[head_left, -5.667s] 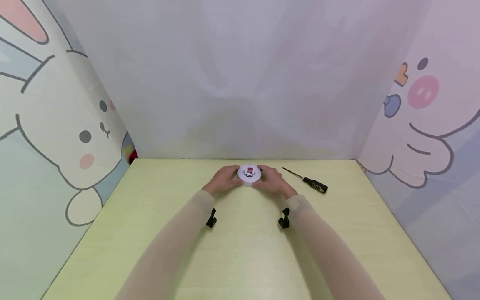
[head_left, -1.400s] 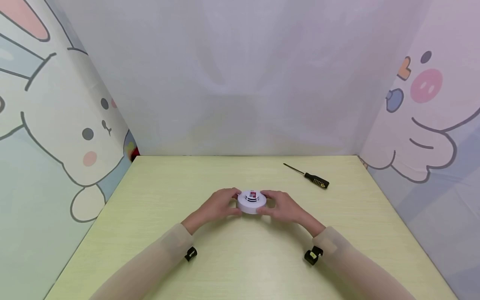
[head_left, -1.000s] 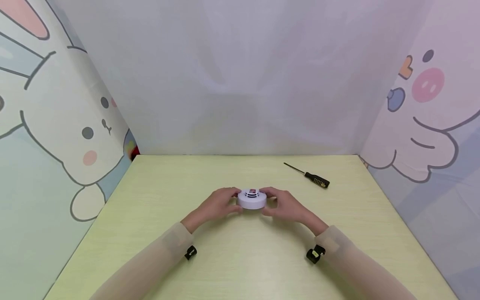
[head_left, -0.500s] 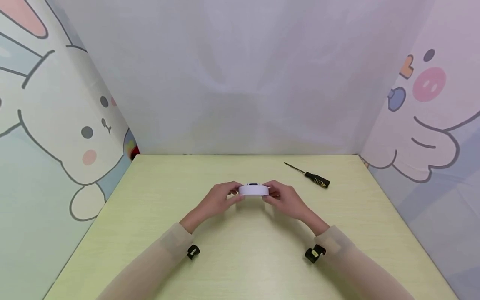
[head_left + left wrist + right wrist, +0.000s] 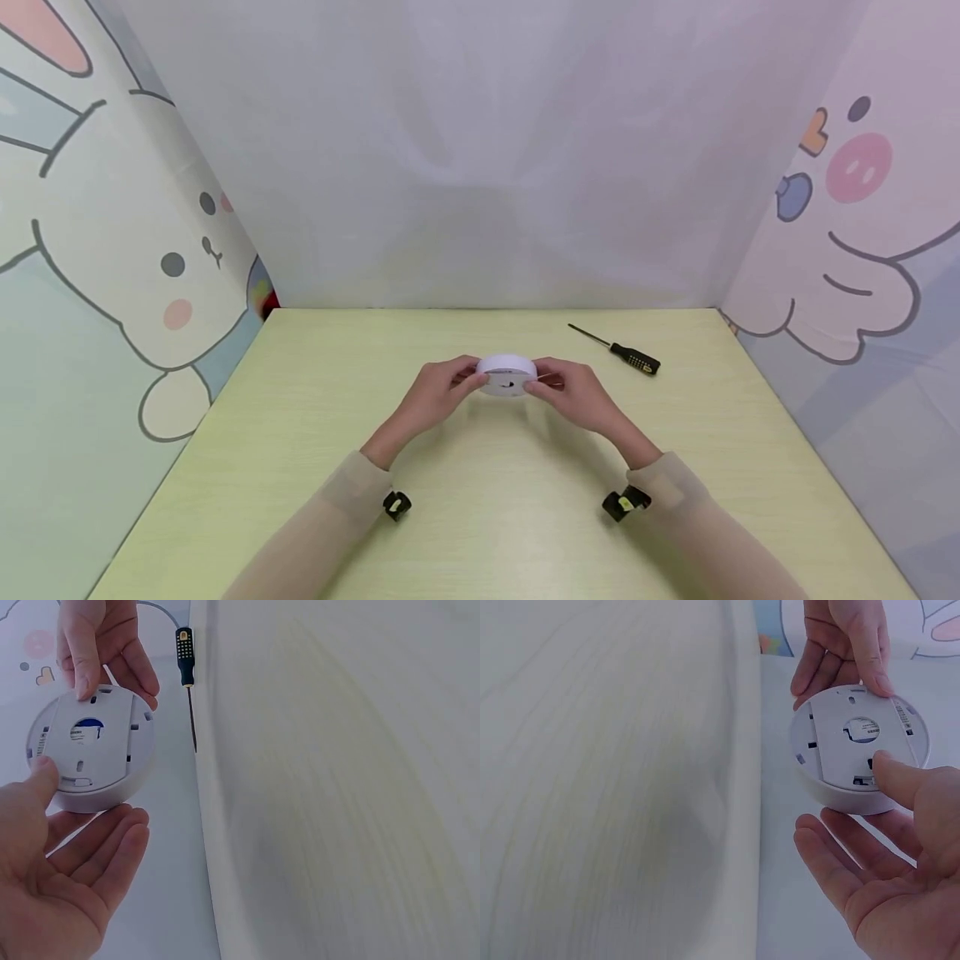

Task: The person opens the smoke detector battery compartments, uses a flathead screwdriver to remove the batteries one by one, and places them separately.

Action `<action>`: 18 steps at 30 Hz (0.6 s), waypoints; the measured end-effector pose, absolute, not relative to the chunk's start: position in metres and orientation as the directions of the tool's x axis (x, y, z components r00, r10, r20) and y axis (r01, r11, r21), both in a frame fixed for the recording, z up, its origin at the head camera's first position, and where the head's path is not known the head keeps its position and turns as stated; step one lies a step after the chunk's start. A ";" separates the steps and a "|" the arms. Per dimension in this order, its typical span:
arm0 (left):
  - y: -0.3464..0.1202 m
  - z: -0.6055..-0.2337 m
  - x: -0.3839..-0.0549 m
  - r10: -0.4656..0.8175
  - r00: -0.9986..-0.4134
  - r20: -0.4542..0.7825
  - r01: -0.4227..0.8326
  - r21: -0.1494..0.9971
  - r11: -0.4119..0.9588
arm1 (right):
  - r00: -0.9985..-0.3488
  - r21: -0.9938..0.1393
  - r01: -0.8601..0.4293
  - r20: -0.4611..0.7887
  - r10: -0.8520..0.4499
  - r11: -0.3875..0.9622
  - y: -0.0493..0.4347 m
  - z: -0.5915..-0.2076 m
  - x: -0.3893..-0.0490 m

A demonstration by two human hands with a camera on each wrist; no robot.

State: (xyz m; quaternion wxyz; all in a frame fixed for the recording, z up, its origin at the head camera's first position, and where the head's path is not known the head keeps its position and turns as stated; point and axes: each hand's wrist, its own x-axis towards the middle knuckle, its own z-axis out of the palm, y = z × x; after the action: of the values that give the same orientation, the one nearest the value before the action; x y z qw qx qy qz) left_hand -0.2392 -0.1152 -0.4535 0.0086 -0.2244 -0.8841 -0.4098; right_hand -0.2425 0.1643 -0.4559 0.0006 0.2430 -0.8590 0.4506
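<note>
1. A white disc (image 5: 506,363) is held above the table (image 5: 480,517) between both hands, tilted so that its back is turned toward the person.
2. The disc is pinched at one side by the left hand (image 5: 441,393); the thumb is laid on the back, and the other fingers are curved behind the rim.
3. The opposite side is pinched likewise by the right hand (image 5: 577,398). Whether every finger is in contact cannot be told.
4. On the disc's back, a flat plate (image 5: 112,750) is shown, pierced by a round hole (image 5: 88,732) through which a label is partly seen.
5. A black-handled screwdriver (image 5: 628,357) is seen lying on the table beyond the right hand, apart from both hands, with its tip pointed toward the far edge.
6. Light sleeves (image 5: 322,525) are worn, and a black device (image 5: 624,503) is seen by each wrist.
</note>
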 end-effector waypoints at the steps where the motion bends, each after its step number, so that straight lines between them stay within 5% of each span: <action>1: -0.115 -0.453 -0.239 0.384 -0.901 0.202 0.400 0.728 0.557 | -0.886 -0.781 -0.408 0.215 -0.411 0.472 0.164 -0.455 -0.243; 18: -0.108 -0.449 -0.238 0.263 -0.949 0.175 0.273 0.874 0.403 | -0.938 -0.875 -0.248 0.110 -0.327 0.416 0.159 -0.451 -0.244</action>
State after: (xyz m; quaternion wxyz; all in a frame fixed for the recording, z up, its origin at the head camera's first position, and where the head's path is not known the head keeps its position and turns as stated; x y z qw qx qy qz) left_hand -0.2377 -0.1080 -0.4493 0.0048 -0.1598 -0.8375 -0.5225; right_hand -0.2437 0.1591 -0.4510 -0.0389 0.1711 -0.8405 0.5126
